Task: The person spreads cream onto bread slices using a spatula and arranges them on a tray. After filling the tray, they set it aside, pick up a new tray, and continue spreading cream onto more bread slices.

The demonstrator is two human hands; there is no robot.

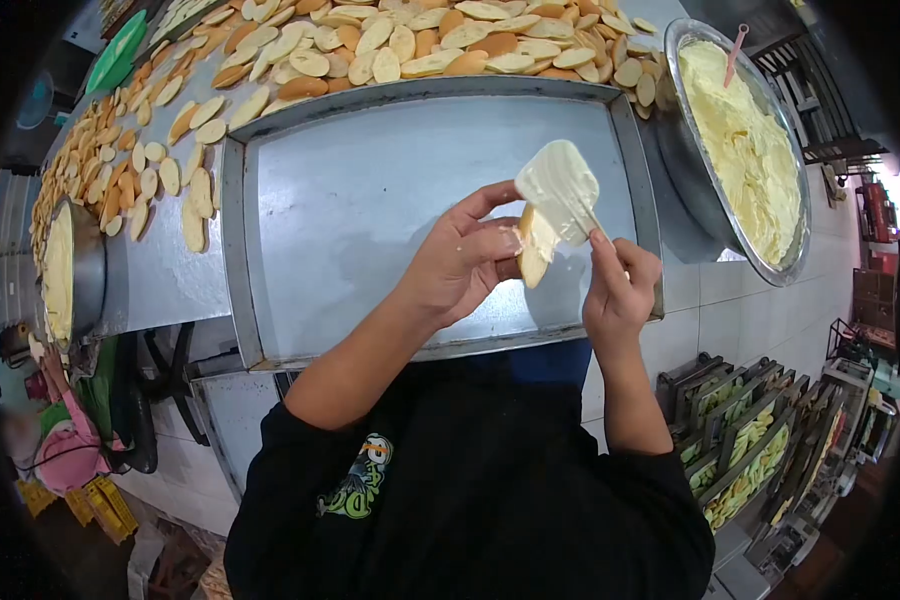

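Note:
My left hand (470, 255) holds a slice of bread (533, 262) between thumb and fingers, above the right half of a metal tray (370, 200). Pale cream covers part of the slice, and a little is on my thumb. My right hand (622, 285) grips the handle of a cream-coated spatula (558, 185). Its broad blade is right over the upper part of the slice and hides some of it. At the upper right stands a large metal bowl (670, 150) of pale yellow cream (735, 150) with a pink handle sticking out.
Many bread slices (370, 45) lie heaped behind the tray and spread to its left. A second cream bowl (88, 265) stands at the left edge, near a person in pink (70, 445). A rack of filled trays (750, 440) is at the lower right.

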